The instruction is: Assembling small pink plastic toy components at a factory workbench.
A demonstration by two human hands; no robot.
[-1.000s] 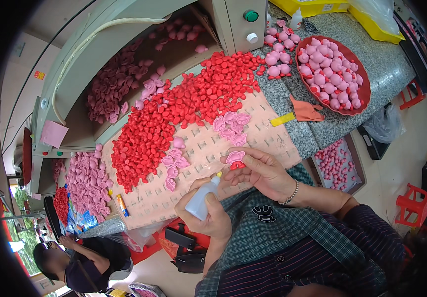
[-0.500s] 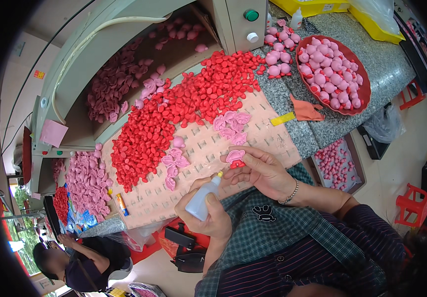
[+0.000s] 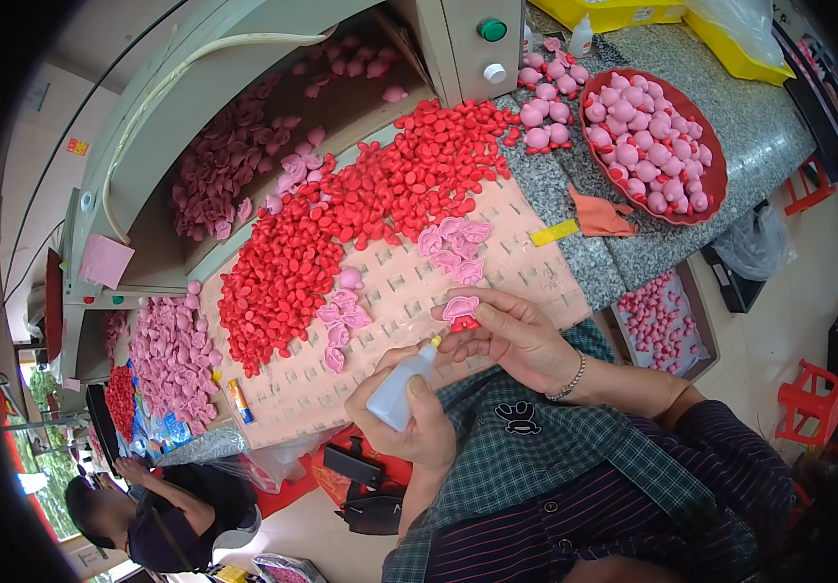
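Observation:
My left hand [image 3: 421,416] is wrapped round a translucent squeeze bottle [image 3: 392,398] with a yellow tip. The tip points up toward my right hand [image 3: 526,340], close to the piece held there. Between the thumb and fingers of my right hand is a small pink figure part [image 3: 460,308] with red feet at its lower side. Past my hands, several hollow pink parts [image 3: 455,248] lie grouped on the peach-coloured mat [image 3: 390,291]. Another few pink parts [image 3: 341,319] lie to the left, nearer a broad heap of small red pieces [image 3: 341,209].
A red bowl [image 3: 720,185] of assembled pink figures stands at the right. Behind the mat is a grey machine opening [image 3: 161,155] with pink parts inside. A pink heap [image 3: 168,355] lies at left. Another person [image 3: 166,515] sits at lower left. Small bottle [image 3: 582,37] stands far back.
The pink part in my right hand has tilted slightly. The bottle in my left hand has shifted a little to the right; otherwise the scene looks the same.

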